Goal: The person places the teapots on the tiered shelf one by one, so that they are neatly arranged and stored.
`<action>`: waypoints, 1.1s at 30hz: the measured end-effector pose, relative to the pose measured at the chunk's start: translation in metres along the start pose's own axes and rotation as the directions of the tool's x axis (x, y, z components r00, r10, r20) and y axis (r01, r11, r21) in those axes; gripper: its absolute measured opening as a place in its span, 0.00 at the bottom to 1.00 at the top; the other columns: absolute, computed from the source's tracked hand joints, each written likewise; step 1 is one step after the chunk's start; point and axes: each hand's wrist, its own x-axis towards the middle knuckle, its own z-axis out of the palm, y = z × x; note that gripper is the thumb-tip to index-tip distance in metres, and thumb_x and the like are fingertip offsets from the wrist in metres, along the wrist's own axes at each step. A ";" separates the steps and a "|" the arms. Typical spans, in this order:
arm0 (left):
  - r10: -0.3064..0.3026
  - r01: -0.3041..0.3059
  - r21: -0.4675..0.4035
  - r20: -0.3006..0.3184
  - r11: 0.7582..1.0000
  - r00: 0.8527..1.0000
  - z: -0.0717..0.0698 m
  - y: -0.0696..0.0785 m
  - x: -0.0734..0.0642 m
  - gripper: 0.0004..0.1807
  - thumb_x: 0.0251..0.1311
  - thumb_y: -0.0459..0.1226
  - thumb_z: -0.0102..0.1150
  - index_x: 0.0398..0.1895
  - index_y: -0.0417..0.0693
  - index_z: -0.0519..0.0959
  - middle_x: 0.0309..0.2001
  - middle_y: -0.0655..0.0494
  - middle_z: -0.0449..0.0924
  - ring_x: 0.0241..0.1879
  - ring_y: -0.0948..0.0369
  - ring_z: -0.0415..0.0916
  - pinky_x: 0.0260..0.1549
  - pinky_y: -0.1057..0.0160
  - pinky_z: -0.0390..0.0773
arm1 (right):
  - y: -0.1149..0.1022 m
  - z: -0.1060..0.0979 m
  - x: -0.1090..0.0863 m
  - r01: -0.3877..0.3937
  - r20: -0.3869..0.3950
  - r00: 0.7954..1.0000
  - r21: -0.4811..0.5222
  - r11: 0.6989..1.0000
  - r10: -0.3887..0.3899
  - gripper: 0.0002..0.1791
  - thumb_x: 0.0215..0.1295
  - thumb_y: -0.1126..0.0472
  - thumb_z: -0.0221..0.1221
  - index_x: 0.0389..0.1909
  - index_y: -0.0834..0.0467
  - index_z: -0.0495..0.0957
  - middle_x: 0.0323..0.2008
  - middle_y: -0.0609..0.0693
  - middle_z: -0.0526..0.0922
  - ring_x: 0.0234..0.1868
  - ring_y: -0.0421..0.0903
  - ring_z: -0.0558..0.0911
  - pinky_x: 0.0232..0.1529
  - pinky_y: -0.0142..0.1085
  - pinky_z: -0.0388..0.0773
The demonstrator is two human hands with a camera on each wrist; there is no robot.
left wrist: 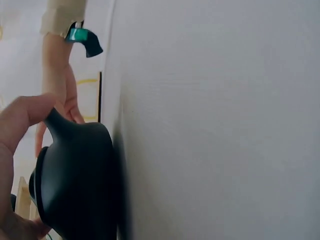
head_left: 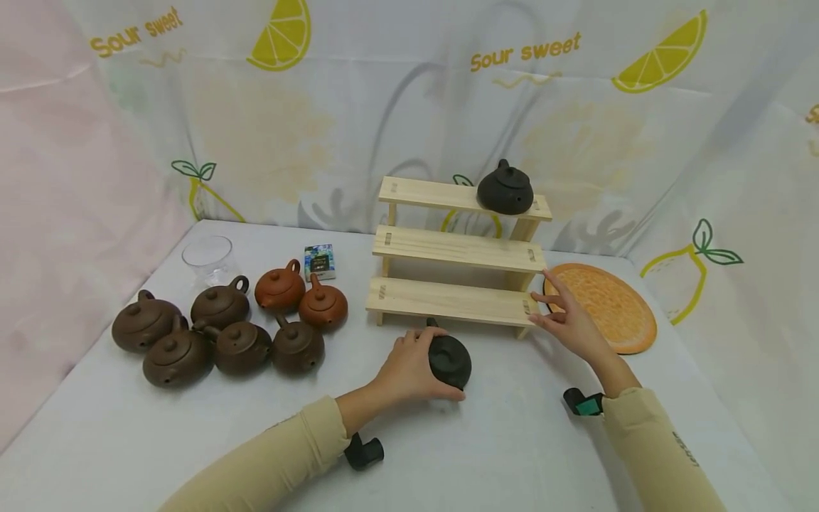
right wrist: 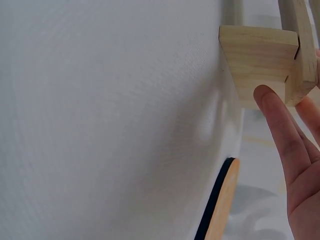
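My left hand [head_left: 409, 366] grips a black teapot [head_left: 450, 361] on the white cloth, in front of the wooden shelf. Seen from the left wrist, the thumb is on the spout of the teapot [left wrist: 75, 175] and other fingers are at its far side. The right hand [head_left: 569, 323] is at the right end of the lowest board of the three-tier shelf [head_left: 448, 302], its fingers spread and fairly straight. From the right wrist, fingers [right wrist: 287, 137] lie close by the shelf's end leg [right wrist: 260, 60]; whether they press on it I cannot tell.
Another black teapot [head_left: 505, 188] stands on the top board, at the right. Several brown teapots [head_left: 239, 348] and two reddish ones [head_left: 323, 307] cluster on the left, near a clear glass [head_left: 207, 256] and a small box [head_left: 320, 261]. A round orange board [head_left: 608, 306] lies right of the shelf.
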 end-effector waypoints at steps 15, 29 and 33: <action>0.206 -0.197 -0.145 0.055 0.970 0.977 -0.032 -0.004 -0.003 0.47 0.29 0.50 0.78 0.61 0.58 0.68 0.51 0.51 0.64 0.50 0.55 0.64 0.46 0.50 0.69 | -0.002 -0.001 0.000 -0.011 -0.007 1.000 -0.016 1.000 0.011 0.47 0.62 0.60 0.61 0.74 0.45 0.40 0.57 0.64 0.71 0.39 0.59 0.81 0.37 0.33 0.78; 0.354 -0.353 -0.105 -0.014 0.930 0.935 -0.088 0.025 0.033 0.47 0.32 0.47 0.77 0.63 0.55 0.66 0.56 0.50 0.64 0.53 0.55 0.62 0.48 0.49 0.68 | -0.003 -0.001 0.001 -0.012 -0.001 1.000 -0.007 1.000 0.012 0.47 0.61 0.61 0.61 0.74 0.45 0.41 0.57 0.64 0.71 0.39 0.59 0.81 0.38 0.36 0.78; 0.354 -0.355 -0.096 -0.031 0.930 0.935 -0.100 0.031 0.050 0.48 0.33 0.46 0.77 0.64 0.54 0.65 0.55 0.48 0.64 0.53 0.55 0.63 0.49 0.50 0.68 | -0.002 0.000 0.000 -0.018 0.008 1.000 0.008 1.000 0.018 0.48 0.61 0.61 0.61 0.74 0.44 0.40 0.58 0.64 0.71 0.40 0.59 0.81 0.39 0.37 0.78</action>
